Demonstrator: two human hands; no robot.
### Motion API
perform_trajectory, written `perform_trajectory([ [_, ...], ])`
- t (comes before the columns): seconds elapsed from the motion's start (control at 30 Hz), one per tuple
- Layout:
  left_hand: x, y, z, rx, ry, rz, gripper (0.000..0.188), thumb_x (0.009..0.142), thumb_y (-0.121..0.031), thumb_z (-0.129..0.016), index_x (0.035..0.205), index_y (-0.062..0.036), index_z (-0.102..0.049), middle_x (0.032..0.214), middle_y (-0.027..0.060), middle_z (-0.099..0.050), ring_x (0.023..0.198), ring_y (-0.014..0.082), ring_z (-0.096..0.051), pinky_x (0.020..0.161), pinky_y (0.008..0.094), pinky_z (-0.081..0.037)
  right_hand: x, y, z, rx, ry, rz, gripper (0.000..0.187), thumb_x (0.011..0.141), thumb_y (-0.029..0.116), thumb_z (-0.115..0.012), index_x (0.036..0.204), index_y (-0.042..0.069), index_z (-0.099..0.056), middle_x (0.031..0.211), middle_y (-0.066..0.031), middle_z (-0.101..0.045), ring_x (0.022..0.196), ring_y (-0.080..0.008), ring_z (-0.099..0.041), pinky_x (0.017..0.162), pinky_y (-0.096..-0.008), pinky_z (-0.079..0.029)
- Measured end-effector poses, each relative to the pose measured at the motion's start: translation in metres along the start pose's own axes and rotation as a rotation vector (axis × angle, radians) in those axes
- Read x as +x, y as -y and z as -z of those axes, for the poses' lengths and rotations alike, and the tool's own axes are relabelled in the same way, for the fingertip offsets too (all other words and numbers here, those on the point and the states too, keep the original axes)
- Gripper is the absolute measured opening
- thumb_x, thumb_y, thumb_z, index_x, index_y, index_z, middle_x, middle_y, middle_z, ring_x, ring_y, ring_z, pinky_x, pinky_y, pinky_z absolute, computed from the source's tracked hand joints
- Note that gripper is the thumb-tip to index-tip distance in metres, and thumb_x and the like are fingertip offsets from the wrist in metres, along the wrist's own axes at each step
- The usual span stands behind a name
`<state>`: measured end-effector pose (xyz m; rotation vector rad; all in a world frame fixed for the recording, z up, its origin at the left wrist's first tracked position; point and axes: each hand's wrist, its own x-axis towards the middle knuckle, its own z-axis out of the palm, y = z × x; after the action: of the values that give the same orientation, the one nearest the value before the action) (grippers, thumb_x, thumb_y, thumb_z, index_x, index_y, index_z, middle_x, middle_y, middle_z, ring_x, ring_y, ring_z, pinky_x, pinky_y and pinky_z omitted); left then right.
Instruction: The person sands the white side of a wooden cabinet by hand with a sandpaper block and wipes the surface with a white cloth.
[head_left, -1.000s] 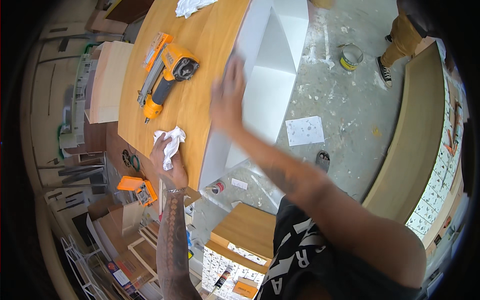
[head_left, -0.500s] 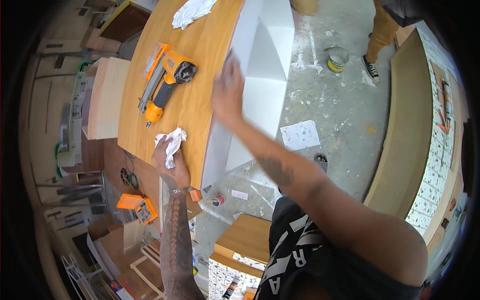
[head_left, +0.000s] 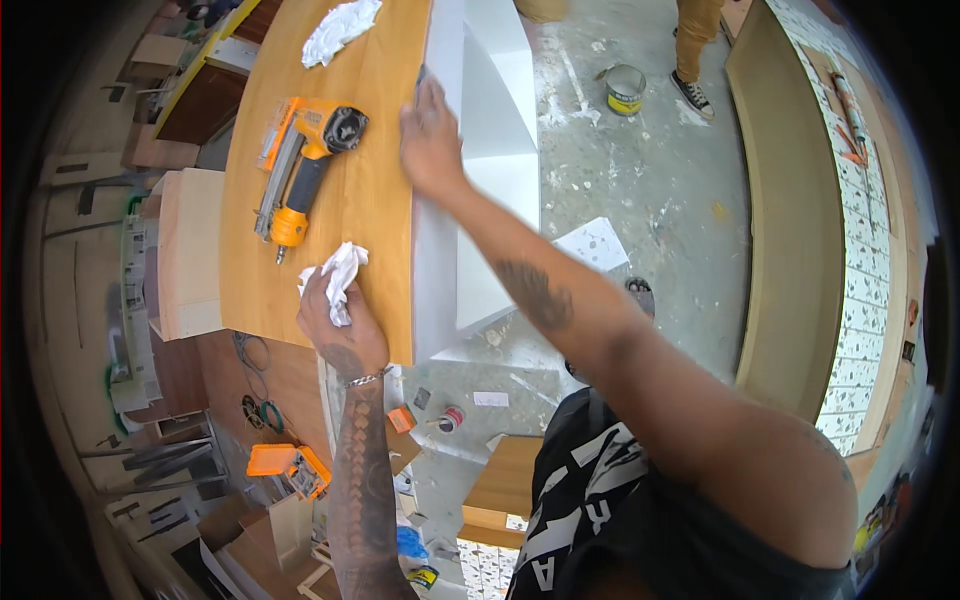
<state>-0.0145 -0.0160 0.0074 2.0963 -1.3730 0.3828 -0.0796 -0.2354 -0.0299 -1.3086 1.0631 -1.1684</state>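
My left hand (head_left: pixel 345 315) rests near the close end of the wood-toned cabinet panel (head_left: pixel 375 200), its fingers closed on a crumpled white rag (head_left: pixel 345 268). Along the panel's right edge, where it meets the white side, my right hand (head_left: pixel 430 145) presses down. A thin dark grey piece (head_left: pixel 421 76) shows at its fingertips; its kind is hard to make out. Between my hands and to the left lies an orange and black nail gun (head_left: pixel 305 175) on the panel. Farther off on the same surface is a second crumpled white rag (head_left: pixel 340 32).
White cabinet compartments (head_left: pixel 495 200) open on the right. On the paint-spotted floor stand a paint can (head_left: pixel 625 92) and a white sheet (head_left: pixel 594 244). Another person's leg (head_left: pixel 692 45) is beyond. A long cabinet (head_left: pixel 790 220) lines the right. An open orange case (head_left: pixel 290 468) sits lower left.
My right hand has slid a little farther along the panel edge. My left hand stays on the rag. The whole view has shifted, so the cabinet appears farther left.
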Motion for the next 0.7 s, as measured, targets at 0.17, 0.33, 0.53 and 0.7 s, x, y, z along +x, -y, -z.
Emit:
perform_trajectory([
  [0.17,-0.008,0.024,0.012,-0.023,0.011,0.026,0.036,0.093,-0.016,-0.064,0.126,-0.0039,-0.059,0.127,0.0152,-0.059,0.120,0.0344,-0.049,0.102,0.0445,-0.037,-0.213,0.005,-0.001,-0.034,0.125,0.248,0.066,0.102,0.028,-0.041,0.154,-0.004,-0.015,0.159,-0.0255,-0.016,0.145,-0.0409,-0.022,0.118,-0.0505,-0.016],
  [0.33,-0.003,0.007,0.004,0.024,0.007,-0.017,0.033,0.093,-0.016,-0.063,0.123,-0.0027,-0.060,0.122,0.0159,-0.061,0.116,0.0338,-0.051,0.100,0.0438,-0.038,-0.080,-0.002,-0.006,-0.084,0.012,0.123,0.070,0.099,0.035,-0.045,0.152,-0.005,-0.022,0.158,-0.0244,-0.020,0.144,-0.0421,-0.022,0.115,-0.0533,-0.019],
  [0.53,-0.002,0.004,0.001,0.030,0.020,0.004,0.034,0.092,-0.015,-0.062,0.124,-0.0019,-0.060,0.120,0.0165,-0.062,0.115,0.0343,-0.050,0.099,0.0434,-0.039,-0.035,-0.005,-0.004,-0.044,-0.023,0.073,0.065,0.101,0.037,-0.041,0.151,-0.002,-0.026,0.157,-0.0228,-0.026,0.142,-0.0381,-0.029,0.116,-0.0495,-0.023],
  [0.7,-0.006,0.015,0.012,0.072,0.023,-0.018,0.035,0.089,-0.012,-0.064,0.124,-0.0038,-0.060,0.124,0.0138,-0.060,0.116,0.0357,-0.050,0.101,0.0459,-0.037,-0.204,0.002,0.001,-0.025,0.068,0.241,0.067,0.098,0.027,-0.046,0.152,-0.004,-0.020,0.159,-0.0241,-0.017,0.145,-0.0398,-0.024,0.114,-0.0538,-0.021],
])
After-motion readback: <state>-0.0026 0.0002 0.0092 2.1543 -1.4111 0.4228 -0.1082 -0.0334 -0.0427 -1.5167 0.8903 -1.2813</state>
